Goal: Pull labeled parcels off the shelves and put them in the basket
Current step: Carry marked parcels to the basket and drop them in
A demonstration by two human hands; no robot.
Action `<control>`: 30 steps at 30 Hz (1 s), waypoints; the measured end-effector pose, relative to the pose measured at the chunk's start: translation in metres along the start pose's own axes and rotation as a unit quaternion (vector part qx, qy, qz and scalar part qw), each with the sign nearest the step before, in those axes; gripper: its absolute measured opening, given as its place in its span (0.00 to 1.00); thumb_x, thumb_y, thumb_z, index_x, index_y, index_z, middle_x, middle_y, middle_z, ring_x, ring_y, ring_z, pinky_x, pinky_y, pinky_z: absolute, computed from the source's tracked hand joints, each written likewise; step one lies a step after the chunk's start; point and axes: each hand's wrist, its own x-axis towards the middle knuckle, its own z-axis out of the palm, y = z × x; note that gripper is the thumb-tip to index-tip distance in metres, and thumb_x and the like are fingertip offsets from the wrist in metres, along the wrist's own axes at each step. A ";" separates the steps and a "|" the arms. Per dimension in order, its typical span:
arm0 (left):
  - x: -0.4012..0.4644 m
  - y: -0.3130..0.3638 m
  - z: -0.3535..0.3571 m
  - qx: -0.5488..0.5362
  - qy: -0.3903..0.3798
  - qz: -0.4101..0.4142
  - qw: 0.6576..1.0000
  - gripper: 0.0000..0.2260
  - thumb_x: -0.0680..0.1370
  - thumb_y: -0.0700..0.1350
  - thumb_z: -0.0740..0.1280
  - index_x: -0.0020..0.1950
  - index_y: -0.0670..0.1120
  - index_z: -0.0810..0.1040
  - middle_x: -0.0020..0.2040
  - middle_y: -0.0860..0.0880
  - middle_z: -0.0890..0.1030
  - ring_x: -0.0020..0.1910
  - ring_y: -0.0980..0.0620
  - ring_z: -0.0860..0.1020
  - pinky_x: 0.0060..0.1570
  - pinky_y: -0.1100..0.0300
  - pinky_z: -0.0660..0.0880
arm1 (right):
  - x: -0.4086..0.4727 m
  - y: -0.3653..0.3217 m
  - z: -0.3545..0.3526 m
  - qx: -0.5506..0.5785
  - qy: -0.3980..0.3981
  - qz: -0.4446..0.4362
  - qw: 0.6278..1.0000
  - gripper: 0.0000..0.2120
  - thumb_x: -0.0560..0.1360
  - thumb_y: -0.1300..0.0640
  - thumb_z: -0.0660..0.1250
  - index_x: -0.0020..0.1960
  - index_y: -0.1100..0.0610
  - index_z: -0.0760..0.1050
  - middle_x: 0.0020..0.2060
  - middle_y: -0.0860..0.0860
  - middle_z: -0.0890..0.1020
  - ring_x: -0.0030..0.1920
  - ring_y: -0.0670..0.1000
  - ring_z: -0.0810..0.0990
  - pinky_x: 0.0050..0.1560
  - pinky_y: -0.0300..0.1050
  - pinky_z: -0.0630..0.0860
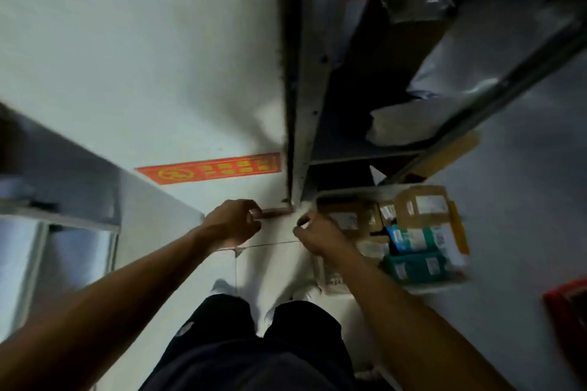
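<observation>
The white floor (pixel 165 79) fills the whole left and middle of the view, and an orange-red strip (pixel 211 167) with yellow markings lies flat on it, its right end almost at the foot of the shelves. The grey metal shelves (pixel 297 98) rise along the right, one upright post running down to the floor; on the shelf boards sit a dark parcel (pixel 409 19) wrapped in shiny film and a pale, crumpled bag (pixel 403 124), both blurred. Just beside the foot of that post stands the white basket (pixel 346 192), its far rim close to the lowest shelf. It is packed: brown cardboard parcels with white labels (pixel 419 203) at the far side, blue and green boxes (pixel 416 255) toward the near side. Both bare arms reach forward over dark trousers. The left hand (pixel 233 220) hangs over the floor left of the post, fingers curled and pinching the end of a small, flat brown piece (pixel 274 212) that lies toward the post's foot. The right hand (pixel 319 233) is at the basket's left edge, fingers curled in; the blur hides whether they hold anything. A red object (pixel 567 301) sits at the right edge of the floor.
</observation>
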 end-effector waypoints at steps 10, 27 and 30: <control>-0.133 -0.209 -0.059 -0.141 0.136 -0.147 0.970 0.12 0.78 0.49 0.66 0.60 0.52 0.79 0.55 0.52 0.82 0.57 0.50 0.79 0.58 0.55 0.76 | 0.001 -0.201 0.185 -0.170 -0.123 -0.147 0.967 0.10 0.76 0.50 0.67 0.55 0.53 0.79 0.54 0.54 0.84 0.52 0.54 0.82 0.56 0.48 0.77; -0.302 -0.452 -0.069 -0.433 0.462 -0.390 0.668 0.07 0.79 0.47 0.68 0.56 0.52 0.82 0.44 0.56 0.80 0.38 0.56 0.77 0.33 0.68 0.69 | -0.045 -0.424 0.486 -0.254 -0.275 -0.357 0.856 0.12 0.78 0.55 0.68 0.61 0.54 0.78 0.52 0.52 0.84 0.51 0.54 0.83 0.56 0.50 0.80; -0.303 -0.485 -0.087 -0.449 0.489 -0.395 0.635 0.07 0.79 0.47 0.68 0.56 0.53 0.82 0.45 0.55 0.82 0.39 0.56 0.78 0.36 0.67 0.71 | -0.040 -0.472 0.521 -0.177 -0.243 -0.430 0.851 0.16 0.79 0.54 0.69 0.66 0.52 0.74 0.48 0.48 0.80 0.50 0.53 0.81 0.51 0.49 0.79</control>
